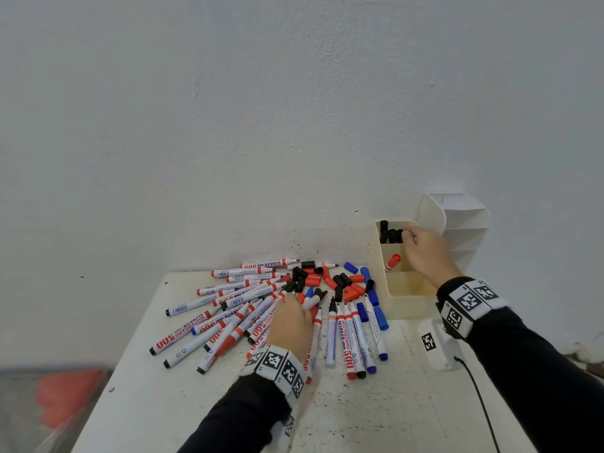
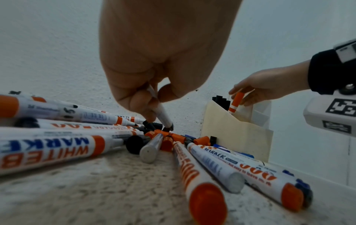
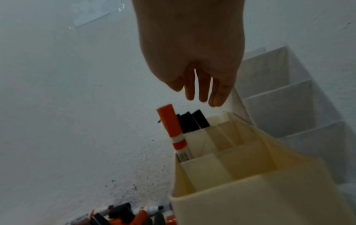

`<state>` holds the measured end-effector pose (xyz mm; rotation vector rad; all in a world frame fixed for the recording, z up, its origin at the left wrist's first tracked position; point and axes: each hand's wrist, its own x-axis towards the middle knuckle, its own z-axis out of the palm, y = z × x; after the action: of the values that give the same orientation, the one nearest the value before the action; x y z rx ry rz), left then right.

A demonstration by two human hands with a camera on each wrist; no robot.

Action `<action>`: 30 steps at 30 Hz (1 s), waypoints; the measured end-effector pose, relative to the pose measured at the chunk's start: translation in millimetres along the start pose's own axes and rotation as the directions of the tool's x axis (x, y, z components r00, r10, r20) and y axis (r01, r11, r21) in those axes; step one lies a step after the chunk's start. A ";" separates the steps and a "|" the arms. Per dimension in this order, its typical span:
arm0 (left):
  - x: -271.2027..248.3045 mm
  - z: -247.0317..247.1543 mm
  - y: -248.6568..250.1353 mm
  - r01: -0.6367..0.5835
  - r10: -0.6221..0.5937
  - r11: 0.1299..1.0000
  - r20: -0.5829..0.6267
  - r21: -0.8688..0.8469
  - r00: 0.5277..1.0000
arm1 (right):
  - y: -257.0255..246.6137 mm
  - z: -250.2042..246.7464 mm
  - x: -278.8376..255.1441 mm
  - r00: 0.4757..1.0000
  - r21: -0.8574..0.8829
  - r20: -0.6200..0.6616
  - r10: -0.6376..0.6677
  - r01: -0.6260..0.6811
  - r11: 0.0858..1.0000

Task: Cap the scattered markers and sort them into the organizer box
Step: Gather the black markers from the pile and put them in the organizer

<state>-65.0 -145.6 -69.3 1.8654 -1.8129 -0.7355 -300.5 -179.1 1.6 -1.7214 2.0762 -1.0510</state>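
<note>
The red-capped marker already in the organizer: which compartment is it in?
The red-capped marker stands tilted in the middle compartment of the cream organizer box, just in front of the black-capped markers at the back, below the right hand.

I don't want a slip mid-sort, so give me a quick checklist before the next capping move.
1. Left hand grip on black marker: ok, pinched.
2. That marker capped: not ok, tip bare.
3. Loose black caps near its tip: ok.
4. Right hand free: ok, fingers straight above organizer box.
5. Red marker in box: ok, stands in middle compartment.
</note>
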 end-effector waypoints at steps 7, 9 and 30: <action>-3.5 -7.4 -7.5 -0.073 0.076 0.997 -0.083 0.040 0.994 | -51.3 5.1 -17.0 0.898 0.049 -0.328 -0.293 0.326 0.944; -4.5 -10.3 -8.2 -0.101 0.104 0.994 -0.069 0.046 0.992 | -66.8 12.6 -27.0 0.919 0.149 -0.252 -0.303 0.346 0.926; 1.2 -19.4 -24.7 -0.066 0.058 0.995 -0.108 -0.070 0.992 | -35.7 127.0 -35.4 0.817 -0.416 0.573 -0.057 0.351 0.839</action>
<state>-33.6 -146.6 -70.4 1.7589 -1.7455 -0.6600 -187.7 -194.5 -73.9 -2.2035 1.8901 0.0223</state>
